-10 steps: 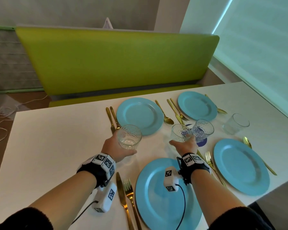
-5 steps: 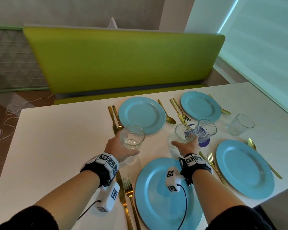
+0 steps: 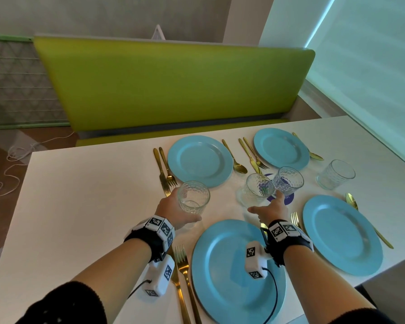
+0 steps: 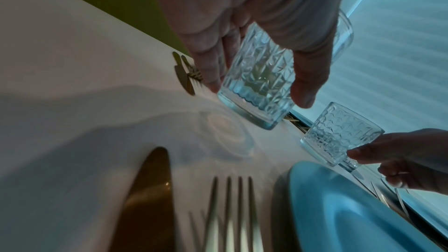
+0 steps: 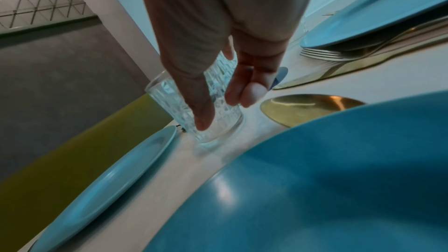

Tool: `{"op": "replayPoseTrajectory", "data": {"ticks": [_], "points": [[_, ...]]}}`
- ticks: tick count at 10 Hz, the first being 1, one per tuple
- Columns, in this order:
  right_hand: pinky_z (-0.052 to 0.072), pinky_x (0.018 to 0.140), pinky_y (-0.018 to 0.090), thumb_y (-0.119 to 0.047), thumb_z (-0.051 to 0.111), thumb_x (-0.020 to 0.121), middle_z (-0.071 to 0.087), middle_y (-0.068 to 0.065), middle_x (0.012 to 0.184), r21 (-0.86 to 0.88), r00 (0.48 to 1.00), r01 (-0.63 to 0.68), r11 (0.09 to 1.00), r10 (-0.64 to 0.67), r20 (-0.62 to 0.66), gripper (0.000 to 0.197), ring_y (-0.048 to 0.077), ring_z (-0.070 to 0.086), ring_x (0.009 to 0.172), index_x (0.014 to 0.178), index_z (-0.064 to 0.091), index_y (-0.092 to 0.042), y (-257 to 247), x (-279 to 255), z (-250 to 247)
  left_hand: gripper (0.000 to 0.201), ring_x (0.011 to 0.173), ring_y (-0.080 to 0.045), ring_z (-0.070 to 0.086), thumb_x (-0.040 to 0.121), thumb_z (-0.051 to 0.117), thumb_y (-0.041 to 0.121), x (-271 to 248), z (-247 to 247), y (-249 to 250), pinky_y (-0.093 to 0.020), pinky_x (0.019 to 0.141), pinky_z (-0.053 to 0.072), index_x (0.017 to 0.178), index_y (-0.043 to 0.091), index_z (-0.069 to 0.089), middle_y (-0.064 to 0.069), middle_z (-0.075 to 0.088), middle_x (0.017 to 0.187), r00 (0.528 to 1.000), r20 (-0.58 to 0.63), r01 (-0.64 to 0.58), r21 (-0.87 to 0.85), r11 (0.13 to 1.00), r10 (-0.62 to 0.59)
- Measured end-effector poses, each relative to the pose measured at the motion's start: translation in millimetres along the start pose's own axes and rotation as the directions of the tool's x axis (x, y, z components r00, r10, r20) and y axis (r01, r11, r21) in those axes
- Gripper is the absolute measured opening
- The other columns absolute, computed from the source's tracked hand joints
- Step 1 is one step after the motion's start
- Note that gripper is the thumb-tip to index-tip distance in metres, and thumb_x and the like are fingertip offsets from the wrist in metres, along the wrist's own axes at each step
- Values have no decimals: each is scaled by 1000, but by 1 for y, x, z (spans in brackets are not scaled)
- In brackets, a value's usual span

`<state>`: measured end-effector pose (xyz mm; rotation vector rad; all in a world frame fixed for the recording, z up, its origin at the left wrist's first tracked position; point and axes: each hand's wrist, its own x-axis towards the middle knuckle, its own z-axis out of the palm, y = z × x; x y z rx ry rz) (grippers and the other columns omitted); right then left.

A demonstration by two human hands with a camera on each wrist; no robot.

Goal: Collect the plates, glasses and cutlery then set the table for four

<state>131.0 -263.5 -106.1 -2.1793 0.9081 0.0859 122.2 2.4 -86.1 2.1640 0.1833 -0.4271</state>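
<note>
With plates (image 3: pixel 200 160) and cutlery (image 3: pixel 165 169) laid, we are gripping one glass (image 3: pixel 193 197) in each of our hands (image 3: pixel 173 209), placing the last ones.

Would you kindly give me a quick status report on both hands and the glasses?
Left hand grips a glass, lifted. Right hand holds another glass on the table. Third glass close beside it.

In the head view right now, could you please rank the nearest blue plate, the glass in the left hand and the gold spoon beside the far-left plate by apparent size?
1. Nearest blue plate, partly because it is closest.
2. Glass held by the left hand.
3. Gold spoon, though longer than the glass is tall.
</note>
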Motion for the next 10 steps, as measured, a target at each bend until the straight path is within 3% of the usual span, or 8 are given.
{"op": "replayPoseTrajectory", "data": {"ticks": [2, 5, 6, 7, 8, 9, 10], "points": [[40, 107, 41, -10, 84, 66, 47, 18, 138, -3, 1000, -3, 1000, 3, -19, 103, 33, 49, 125, 147, 21, -13, 6, -6, -10, 91, 120, -24, 55, 58, 87, 31, 1, 4, -1, -26, 97, 44, 136, 19, 41, -5, 58, 131, 1000, 21, 11, 24, 1000, -11], [39, 107, 44, -12, 86, 61, 49, 15, 137, 92, 998, -2, 996, 8, -67, 107, 31, 49, 126, 146, 21, -15, 4, -14, -11, 92, 124, -25, 52, 60, 87, 30, 3, 5, -11, -25, 99, 42, 138, 17, 39, -6, 55, 135, 997, 67, 20, 40, 999, -22], [41, 105, 47, -12, 86, 61, 48, 16, 138, 103, 998, -6, 995, 12, -64, 110, 31, 49, 126, 147, 18, -19, 5, -21, -10, 92, 126, -24, 51, 62, 86, 25, 5, 6, -14, -21, 98, 39, 139, 17, 37, -4, 52, 138, 995, 94, 14, 18, 1000, -15], [49, 96, 50, -17, 88, 54, 48, 15, 137, 99, 997, 11, 995, -3, -83, 116, 34, 56, 117, 147, 18, -26, 7, -29, -5, 94, 128, -24, 48, 61, 87, 22, 6, 7, -16, -24, 100, 38, 140, 17, 36, -4, 50, 140, 994, 110, 18, 6, 1000, -18], [51, 93, 50, -21, 89, 50, 48, 13, 138, 80, 994, 11, 997, -2, -106, 113, 33, 58, 113, 142, 24, -24, 7, -39, -6, 103, 132, -26, 43, 58, 88, 28, 4, 2, -11, -30, 103, 38, 142, 16, 30, -5, 44, 144, 986, 161, 45, 36, 998, -50], [47, 100, 46, -17, 88, 55, 48, 11, 140, 104, 992, 14, 994, -1, -126, 108, 30, 54, 121, 143, 25, -16, 0, -57, -16, 119, 131, -27, 43, 47, 91, 41, 4, -6, -8, -36, 106, 39, 144, 15, 26, -7, 43, 144, 977, 202, 64, 49, 997, -72], [37, 104, 34, -11, 83, 65, 50, 11, 137, 109, 986, 31, 994, -12, -165, 99, 27, 47, 127, 144, 23, -11, -11, -82, -31, 128, 139, -28, 33, 51, 89, 41, -4, -19, 2, -37, 113, 32, 149, 10, 13, -10, 31, 152, 980, 190, 49, 59, 997, -59]]}}
